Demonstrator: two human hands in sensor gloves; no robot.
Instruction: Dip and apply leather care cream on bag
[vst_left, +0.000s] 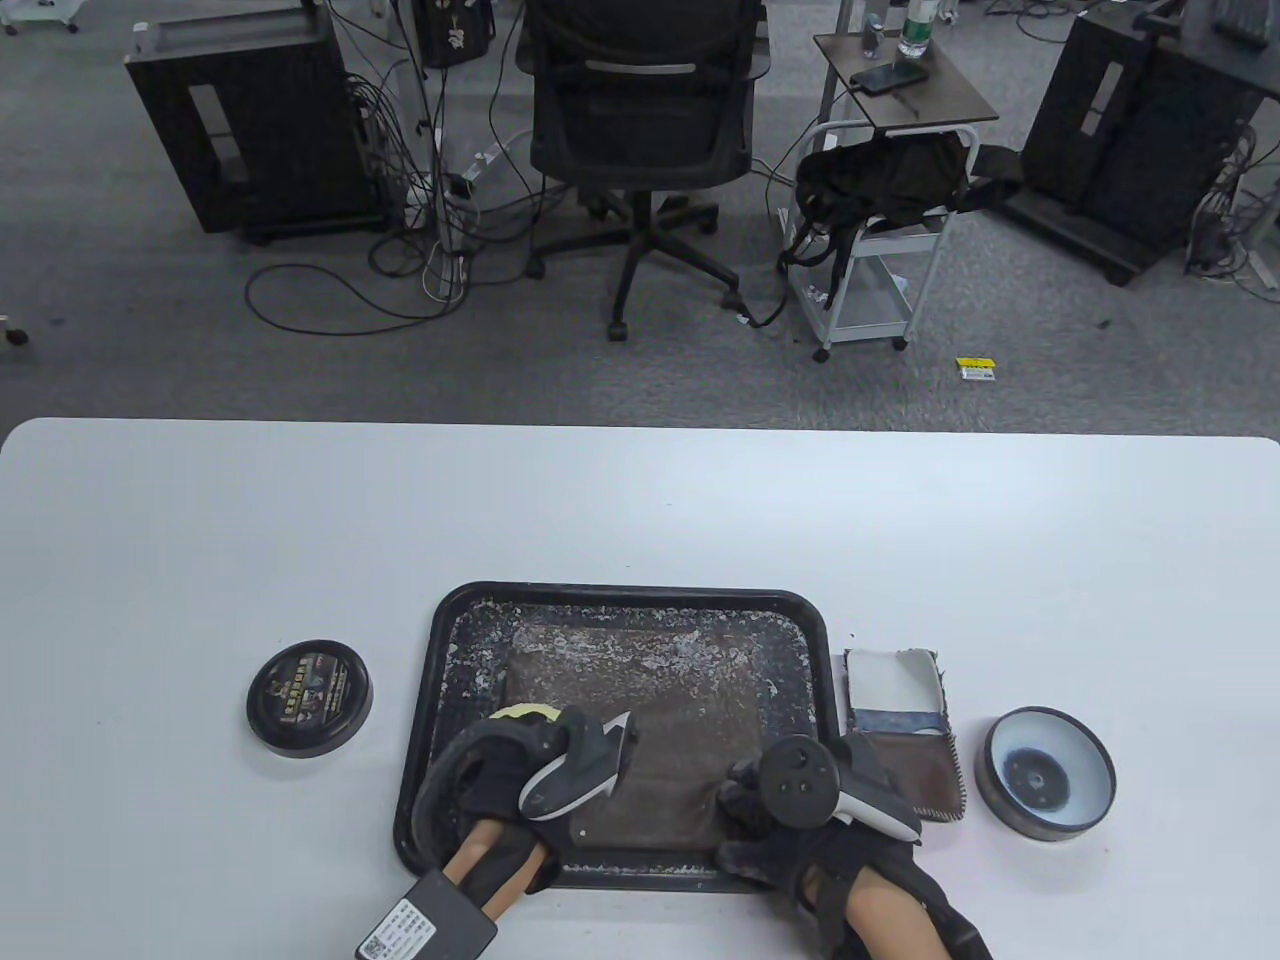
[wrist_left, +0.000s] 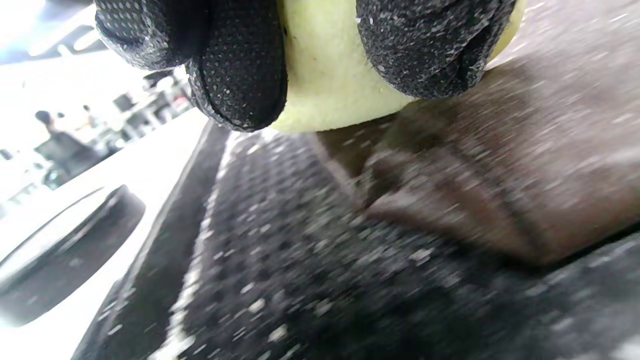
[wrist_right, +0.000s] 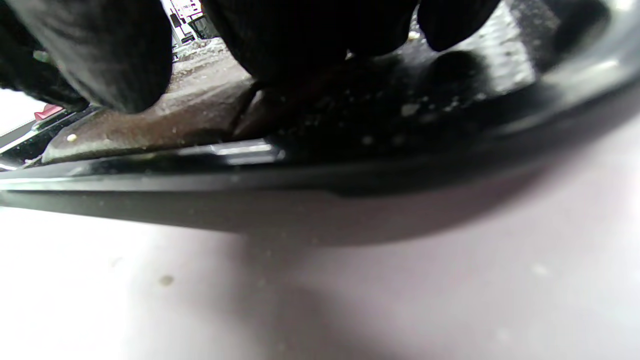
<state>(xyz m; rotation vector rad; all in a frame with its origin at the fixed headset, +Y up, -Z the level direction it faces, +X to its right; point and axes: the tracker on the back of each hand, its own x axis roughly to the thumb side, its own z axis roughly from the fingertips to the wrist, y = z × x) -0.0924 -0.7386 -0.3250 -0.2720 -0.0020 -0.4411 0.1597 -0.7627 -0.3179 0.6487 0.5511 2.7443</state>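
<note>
A flat brown leather bag (vst_left: 640, 700) lies in a black tray (vst_left: 620, 592) speckled with white flecks. My left hand (vst_left: 510, 745) grips a pale yellow sponge (vst_left: 522, 712) and presses it on the bag's left edge. In the left wrist view my gloved fingers (wrist_left: 240, 65) pinch the sponge (wrist_left: 330, 75) against the leather (wrist_left: 500, 175). My right hand (vst_left: 775, 800) rests on the bag's near right corner. In the right wrist view its fingers (wrist_right: 100, 55) press down on the leather (wrist_right: 165, 120) just inside the tray rim (wrist_right: 350, 175). The open cream tin (vst_left: 1045, 785) stands to the right of the tray.
The tin's black lid (vst_left: 310, 698) lies left of the tray and shows in the left wrist view (wrist_left: 60, 250). A white and brown cloth piece (vst_left: 900, 720) lies between the tray and the cream tin. The table's near edge is close behind both wrists.
</note>
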